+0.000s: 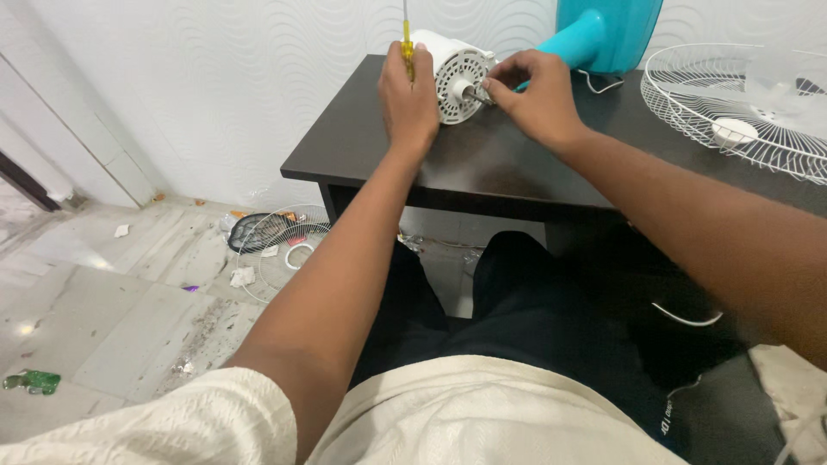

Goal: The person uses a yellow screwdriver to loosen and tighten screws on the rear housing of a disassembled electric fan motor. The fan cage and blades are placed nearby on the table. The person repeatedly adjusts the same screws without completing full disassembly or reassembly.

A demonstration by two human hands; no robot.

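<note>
Dark tabletop (482, 168) by wavy white wall (215, 77). Your left hand (408, 99) grips yellow screwdriver (407, 47); right hand (534, 99) pinches shaft of white fan motor (455, 82) near back edge.

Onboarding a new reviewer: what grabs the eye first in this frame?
Both hands meet at the white fan motor on the far edge of the dark table: the left hand grips a yellow screwdriver upright, and the right hand pinches the motor's metal shaft. Right of them lie a white wire fan guard and a turquoise fan body. Another wire guard lies on the littered floor below.
</note>
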